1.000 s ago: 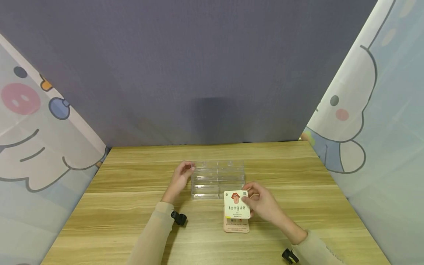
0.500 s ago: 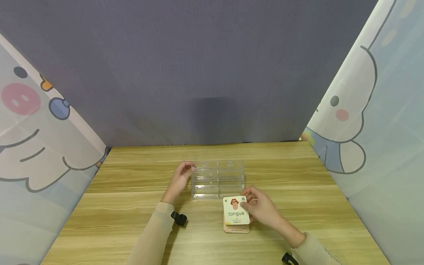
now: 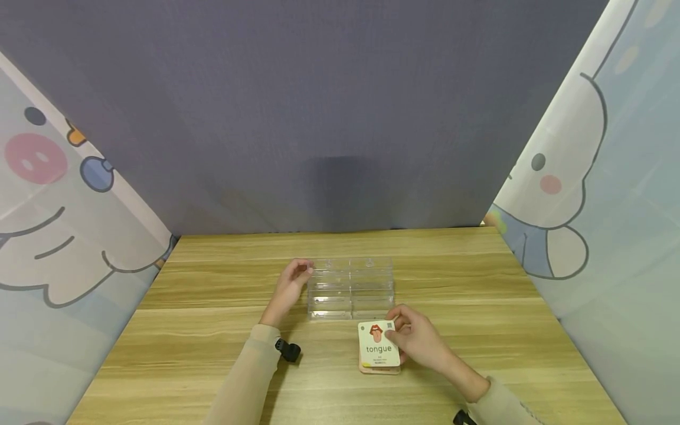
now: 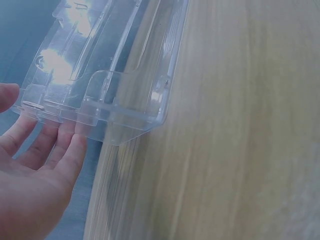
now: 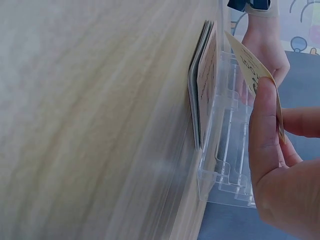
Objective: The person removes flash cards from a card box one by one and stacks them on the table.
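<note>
The work surface is a wooden table (image 3: 223, 354) with a light, straight grain running left to right. Its far edge meets a plain grey-purple backdrop (image 3: 340, 106). Printed curtains close off both sides: the left curtain (image 3: 58, 200) carries a cartoon figure with a pink cheek, and the right curtain (image 3: 589, 177) carries a white cartoon figure on pale blue.

A clear plastic organizer (image 3: 350, 287) lies near the centre of the table. It is transparent, with several stepped compartments; the wrist views show its ribbed walls (image 4: 105, 75) (image 5: 227, 145).

The left hand (image 3: 289, 286) rests at the left end of the organizer. Its fingers (image 4: 55, 145) are extended and relaxed, touching the organizer's edge from below in the left wrist view. It grips nothing.

The right hand (image 3: 414, 336) is just in front of the organizer's right part. It pinches a white card marked "tongue" (image 3: 378, 343) between thumb (image 5: 262, 130) and fingers, at the card's right edge. The card (image 5: 250, 62) is tilted slightly above a small stack of cards (image 3: 379, 369) lying flat on the table, just in front of the organizer. In the right wrist view the stack (image 5: 200, 95) is seen edge-on, close beside the organizer's wall; contact between them cannot be confirmed.

Both forearms wear light beige sleeves (image 3: 249, 378). A black wrist-mounted device (image 3: 287, 349) sits on the left wrist.
</note>
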Available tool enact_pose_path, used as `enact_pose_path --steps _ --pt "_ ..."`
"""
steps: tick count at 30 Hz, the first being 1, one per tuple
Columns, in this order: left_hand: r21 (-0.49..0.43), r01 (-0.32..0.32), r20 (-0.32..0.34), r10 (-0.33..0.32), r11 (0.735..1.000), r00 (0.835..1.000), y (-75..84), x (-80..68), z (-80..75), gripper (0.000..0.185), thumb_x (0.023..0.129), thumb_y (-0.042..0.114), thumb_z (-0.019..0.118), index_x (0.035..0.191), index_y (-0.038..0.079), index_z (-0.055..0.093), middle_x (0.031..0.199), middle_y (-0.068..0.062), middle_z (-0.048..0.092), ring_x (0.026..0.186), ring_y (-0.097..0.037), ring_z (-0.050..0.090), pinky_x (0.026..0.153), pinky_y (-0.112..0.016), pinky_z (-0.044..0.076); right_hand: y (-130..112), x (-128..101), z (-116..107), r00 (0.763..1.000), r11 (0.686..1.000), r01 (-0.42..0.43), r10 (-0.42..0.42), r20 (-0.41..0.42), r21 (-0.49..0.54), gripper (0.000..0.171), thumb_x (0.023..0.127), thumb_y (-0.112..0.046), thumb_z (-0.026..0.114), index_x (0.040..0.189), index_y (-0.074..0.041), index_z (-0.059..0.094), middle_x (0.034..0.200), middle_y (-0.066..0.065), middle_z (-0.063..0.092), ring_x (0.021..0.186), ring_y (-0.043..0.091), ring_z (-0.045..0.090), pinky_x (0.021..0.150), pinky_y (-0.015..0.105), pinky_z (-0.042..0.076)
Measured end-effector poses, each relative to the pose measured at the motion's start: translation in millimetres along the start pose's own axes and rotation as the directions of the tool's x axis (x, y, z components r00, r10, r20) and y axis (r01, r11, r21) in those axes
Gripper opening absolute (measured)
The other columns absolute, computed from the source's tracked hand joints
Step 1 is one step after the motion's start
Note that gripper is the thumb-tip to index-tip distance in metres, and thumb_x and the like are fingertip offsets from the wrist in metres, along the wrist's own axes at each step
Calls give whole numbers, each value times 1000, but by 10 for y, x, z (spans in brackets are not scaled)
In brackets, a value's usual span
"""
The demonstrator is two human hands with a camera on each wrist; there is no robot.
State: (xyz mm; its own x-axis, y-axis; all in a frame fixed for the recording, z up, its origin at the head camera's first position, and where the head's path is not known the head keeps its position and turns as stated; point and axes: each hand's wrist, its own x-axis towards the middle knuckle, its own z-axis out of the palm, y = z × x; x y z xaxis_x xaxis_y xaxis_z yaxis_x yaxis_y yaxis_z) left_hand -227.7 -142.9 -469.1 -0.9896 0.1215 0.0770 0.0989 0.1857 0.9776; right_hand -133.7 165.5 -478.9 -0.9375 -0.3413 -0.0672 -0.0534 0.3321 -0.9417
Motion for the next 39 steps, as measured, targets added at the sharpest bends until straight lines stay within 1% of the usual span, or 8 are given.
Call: enact_pose_path --steps 12,17,22,25,27,30,36,39 --pt "-2 -1 -7 1 1000 1000 11 -1 5 24 105 8 55 125 -4 59 129 -24 59 113 -25 58 96 -36 47 43 -17 42 1000 999 7 -7 7 -34 27 92 2 68 117 3 57 86 10 56 60 17 64 48 39 58" --pt "-17 -8 0 8 1000 1000 25 -4 3 24 105 6 55 125 -5 58 130 -27 58 116 -29 57 97 -37 46 67 -16 49 999 994 26 -28 -14 -110 24 91 2 70 112 1 58 83 7 56 58 15 62 45 36 57" --pt "-17 -7 6 7 1000 1000 26 -9 0 24 105 6 54 126 -5 57 130 -26 58 118 -32 56 98 -38 46 91 -12 59 999 975 37 -45 -29 -218 22 89 2 73 106 1 60 77 3 55 55 10 58 44 29 55" --pt "-18 -9 7 9 1000 1000 23 -11 0 24 105 6 54 126 -5 57 130 -25 58 118 -31 56 97 -38 46 99 -6 69 997 949 46 -64 -48 -311 21 86 0 76 102 -1 62 73 -2 54 55 6 53 46 24 52" --pt "-19 -11 5 11 1000 1000 20 -10 1 24 105 6 55 126 -5 58 128 -24 59 116 -29 56 97 -37 46 98 -5 78 994 923 53 -85 -67 -382 21 84 -1 78 99 -3 64 72 -5 53 56 4 49 48 22 47" --pt "-18 -15 2 15 1000 1000 18 -10 2 23 105 5 55 125 -5 58 128 -24 59 115 -28 57 96 -37 47 84 2 96 989 881 56 -114 -96 -469 21 82 -2 80 95 -6 65 71 -7 51 59 4 45 51 22 41" --pt "-28 -10 -1 10 1000 1000 20 -4 5 24 104 5 55 126 -5 58 130 -27 58 116 -28 56 98 -37 46 71 14 132 986 810 40 -126 -108 -585 21 82 -6 82 96 -5 67 74 -6 49 64 7 44 55 23 39" --pt "-33 -10 -2 10 999 1000 18 -2 6 24 104 5 55 126 -6 57 131 -29 57 116 -28 56 98 -37 46 77 19 141 988 790 35 -119 -97 -612 21 83 -8 82 100 -4 69 76 -6 50 65 8 44 55 23 39"
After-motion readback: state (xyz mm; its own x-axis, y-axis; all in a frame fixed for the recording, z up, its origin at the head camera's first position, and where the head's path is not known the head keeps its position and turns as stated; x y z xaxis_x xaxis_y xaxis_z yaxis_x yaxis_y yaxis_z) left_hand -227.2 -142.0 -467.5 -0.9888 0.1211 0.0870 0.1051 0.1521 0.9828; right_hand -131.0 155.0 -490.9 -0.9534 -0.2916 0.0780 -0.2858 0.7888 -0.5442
